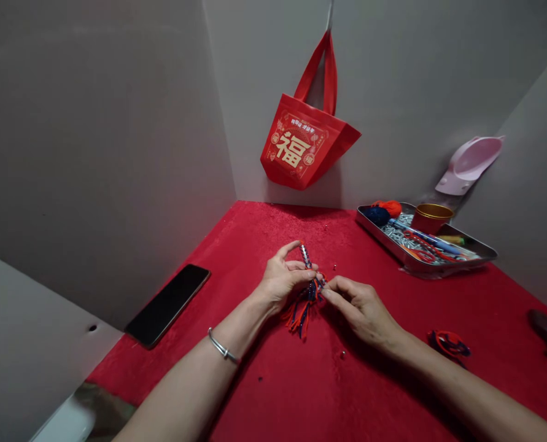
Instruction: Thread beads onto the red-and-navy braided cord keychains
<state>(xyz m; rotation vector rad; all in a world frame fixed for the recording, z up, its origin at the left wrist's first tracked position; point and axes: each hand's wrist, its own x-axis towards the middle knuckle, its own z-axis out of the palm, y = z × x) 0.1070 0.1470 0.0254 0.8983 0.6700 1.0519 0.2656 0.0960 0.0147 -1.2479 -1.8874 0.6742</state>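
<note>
Between my hands is a braided cord (pixel 305 255) in red, dark blue and white, with loose red and dark blue yarn ends (pixel 299 318) hanging below it as a tassel. My left hand (pixel 286 277) grips the cord, its fingers closed around the braid just above the tassel. At the tassel's right side, my right hand (pixel 356 307) pinches some of the strands between thumb and forefinger. The exact strands in that pinch are too small to make out.
A phone (pixel 168 305) lies left on the red cloth (pixel 273 393). Back right stands a metal tray (pixel 487 248) with yarn balls, small metal pieces, pens and a red-gold cup (pixel 432 218). A yarn coil (pixel 449 344) lies right. A red bag (pixel 301 144) and pink holder (pixel 471 164) hang behind.
</note>
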